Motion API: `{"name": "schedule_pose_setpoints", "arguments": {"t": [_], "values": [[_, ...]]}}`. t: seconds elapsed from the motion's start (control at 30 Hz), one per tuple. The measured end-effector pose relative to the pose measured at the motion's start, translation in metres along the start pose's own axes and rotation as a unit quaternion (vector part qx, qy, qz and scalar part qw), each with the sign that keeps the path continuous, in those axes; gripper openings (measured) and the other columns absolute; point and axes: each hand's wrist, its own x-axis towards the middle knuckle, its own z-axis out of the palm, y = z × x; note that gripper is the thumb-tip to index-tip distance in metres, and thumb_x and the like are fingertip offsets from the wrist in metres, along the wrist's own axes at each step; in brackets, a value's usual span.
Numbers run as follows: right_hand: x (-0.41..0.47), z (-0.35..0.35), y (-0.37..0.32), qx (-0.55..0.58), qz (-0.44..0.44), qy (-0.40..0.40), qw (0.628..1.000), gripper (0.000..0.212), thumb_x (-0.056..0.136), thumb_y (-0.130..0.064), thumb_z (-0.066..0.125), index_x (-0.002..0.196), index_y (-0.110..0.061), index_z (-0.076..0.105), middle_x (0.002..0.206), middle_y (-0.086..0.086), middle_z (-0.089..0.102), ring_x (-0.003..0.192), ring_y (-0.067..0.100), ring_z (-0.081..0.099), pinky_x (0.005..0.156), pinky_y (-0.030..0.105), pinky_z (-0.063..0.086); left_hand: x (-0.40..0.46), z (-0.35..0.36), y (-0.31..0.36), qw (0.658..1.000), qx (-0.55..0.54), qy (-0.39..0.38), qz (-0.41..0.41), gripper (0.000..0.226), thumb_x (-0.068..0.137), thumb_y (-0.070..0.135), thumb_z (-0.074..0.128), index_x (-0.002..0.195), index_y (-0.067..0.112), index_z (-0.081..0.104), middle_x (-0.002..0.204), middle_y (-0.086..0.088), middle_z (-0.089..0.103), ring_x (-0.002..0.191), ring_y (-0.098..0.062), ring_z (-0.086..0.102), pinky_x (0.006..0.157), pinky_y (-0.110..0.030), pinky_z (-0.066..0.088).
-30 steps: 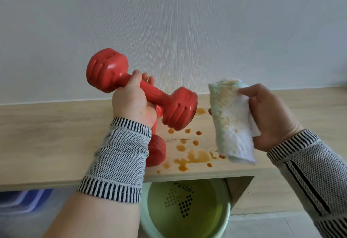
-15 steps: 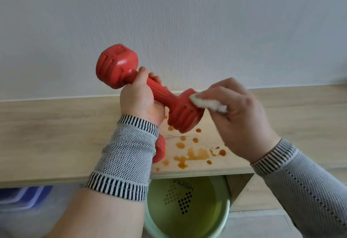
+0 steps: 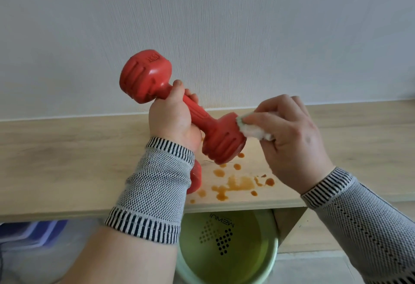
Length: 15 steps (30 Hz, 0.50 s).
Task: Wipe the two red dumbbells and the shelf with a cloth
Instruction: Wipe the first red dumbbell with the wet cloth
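My left hand (image 3: 174, 117) grips a red dumbbell (image 3: 217, 137) by its handle and holds it tilted above the wooden shelf (image 3: 67, 160), upper head to the left. My right hand (image 3: 294, 142) holds a bunched white cloth (image 3: 251, 130) and presses it against the end face of the lower right head. The second red dumbbell (image 3: 195, 179) lies on the shelf, mostly hidden behind my left sleeve. Orange-brown liquid stains (image 3: 238, 184) spot the shelf near its front edge, below the raised dumbbell.
A pale textured wall (image 3: 224, 25) rises directly behind the shelf. Under the shelf's front edge stands a green basin (image 3: 226, 254) holding liquid. A blue plastic box (image 3: 29, 232) sits lower left. A wooden side panel (image 3: 289, 223) drops beneath the shelf at right.
My right hand brought the cloth from beside the dumbbell onto its lower right head and now rubs the end face. The left hand raised the dumbbell slightly and shifted it right.
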Motion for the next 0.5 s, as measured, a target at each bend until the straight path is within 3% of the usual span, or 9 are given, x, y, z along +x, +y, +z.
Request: {"name": "schedule_pose_setpoints", "arguments": {"t": [0.2, 0.37, 0.5], "values": [[-0.007, 0.003, -0.011, 0.004, -0.032, -0.003, 0.999, 0.028, 0.077, 0.003, 0.059, 0.096, -0.01, 0.074, 0.092, 0.01, 0.06, 0.085, 0.029, 0.053, 0.066, 0.032, 0.047, 0.0, 0.0, 0.004, 1.0, 0.001, 0.012, 0.005, 0.024, 0.096, 0.015, 0.057, 0.073, 0.014, 0.052, 0.058, 0.005, 0.054, 0.05, -0.009, 0.053, 0.062, -0.031, 0.044], [-0.004, 0.004, 0.004, 0.001, 0.026, 0.014, 1.0, 0.022, 0.081, -0.002, 0.059, 0.095, -0.011, 0.074, 0.092, 0.008, 0.06, 0.085, 0.027, 0.052, 0.061, 0.039, 0.049, -0.003, 0.001, 0.004, 1.0, 0.015, 0.016, 0.014, 0.027, 0.096, 0.014, 0.057, 0.069, 0.014, 0.053, 0.056, 0.005, 0.053, 0.052, -0.01, 0.054, 0.066, -0.031, 0.045], [-0.01, 0.012, -0.011, 0.016, -0.015, 0.0, 1.0, 0.025, 0.079, 0.0, 0.058, 0.096, -0.011, 0.074, 0.092, 0.009, 0.06, 0.085, 0.027, 0.052, 0.067, 0.031, 0.046, 0.002, -0.001, 0.004, 1.0, 0.006, 0.019, 0.023, 0.022, 0.096, 0.012, 0.056, 0.075, 0.014, 0.053, 0.062, 0.002, 0.053, 0.054, -0.011, 0.053, 0.063, -0.03, 0.045]]}}
